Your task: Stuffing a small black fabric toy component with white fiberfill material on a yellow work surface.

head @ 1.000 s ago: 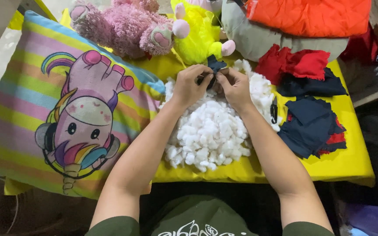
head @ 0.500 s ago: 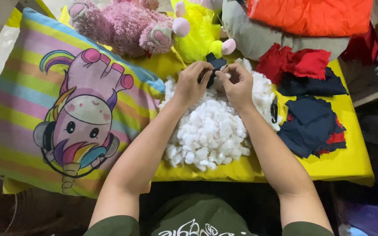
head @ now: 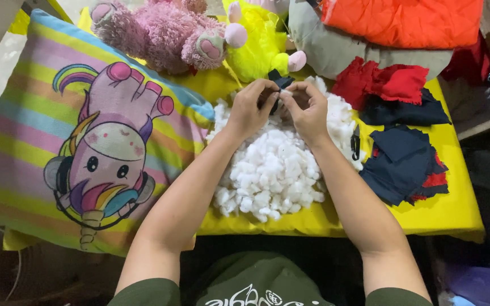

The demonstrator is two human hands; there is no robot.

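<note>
Both hands, left and right, are pinched shut on a small dark cloth piece above the stuffing pile. Step judged: working the piece; next calls for fine fingertip control.

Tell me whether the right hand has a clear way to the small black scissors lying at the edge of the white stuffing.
Probably yes. The small black scissors lie uncovered just right of the right hand, nothing between. But that hand shares a grip on a small dark fabric piece with the left hand.
</note>
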